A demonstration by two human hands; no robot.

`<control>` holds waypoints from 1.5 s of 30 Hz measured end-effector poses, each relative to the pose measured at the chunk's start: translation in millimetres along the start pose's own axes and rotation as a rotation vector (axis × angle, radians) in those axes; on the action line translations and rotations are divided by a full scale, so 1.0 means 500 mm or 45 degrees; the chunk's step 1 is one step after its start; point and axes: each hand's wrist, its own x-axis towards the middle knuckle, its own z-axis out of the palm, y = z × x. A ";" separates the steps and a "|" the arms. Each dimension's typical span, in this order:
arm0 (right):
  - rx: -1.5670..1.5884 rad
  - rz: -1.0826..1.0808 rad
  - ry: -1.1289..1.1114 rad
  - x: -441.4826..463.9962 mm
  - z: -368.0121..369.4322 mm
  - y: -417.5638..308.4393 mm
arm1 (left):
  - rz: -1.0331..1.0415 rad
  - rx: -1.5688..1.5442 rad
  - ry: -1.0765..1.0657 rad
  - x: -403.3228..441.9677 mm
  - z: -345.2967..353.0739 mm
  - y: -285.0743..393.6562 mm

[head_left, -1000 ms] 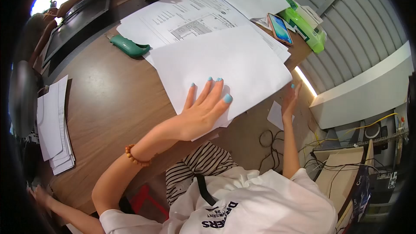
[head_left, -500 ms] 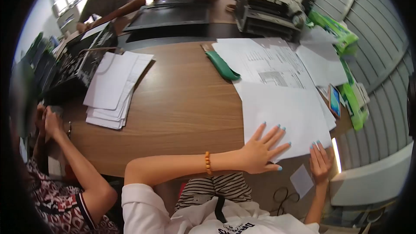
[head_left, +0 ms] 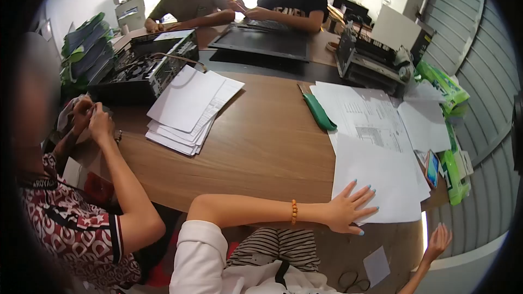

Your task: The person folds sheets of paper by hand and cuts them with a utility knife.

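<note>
My left hand (head_left: 348, 209) lies palm down with spread fingers on the near edge of a blank white sheet (head_left: 376, 171). Blue polish shows on its nails, and a beaded bracelet (head_left: 294, 212) circles the wrist. Off the table's right corner, my right hand (head_left: 437, 242) is held in the air, fingers extended, touching nothing. Beneath the blank sheet are printed drawings (head_left: 362, 111), and a green-handled tool (head_left: 318, 112) rests at their left edge. A phone (head_left: 432, 169) lies to the right of the sheets.
A paper stack (head_left: 188, 103) lies left of centre, beside an opened computer case (head_left: 147, 65). A co-worker (head_left: 81, 223) sits at the left; two people sit across the table. A dark flat panel (head_left: 261, 41), a printer-like machine (head_left: 370, 57) and green packs (head_left: 455, 177) stand around.
The view has swung left and up, showing more people and the computer case. My right hand has moved away from the paper's right edge. My left hand stays spread on the sheet.
</note>
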 end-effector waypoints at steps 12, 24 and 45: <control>0.313 -0.464 -0.062 0.132 -0.029 -0.170 | 0.050 0.162 0.014 -0.005 -0.001 0.000; 0.469 -0.189 -0.012 0.131 -0.075 -0.193 | -0.038 0.202 -0.053 -0.014 -0.029 0.017; 0.286 -0.631 0.348 0.331 -0.284 -0.267 | -0.027 0.468 0.597 -0.201 -0.198 0.091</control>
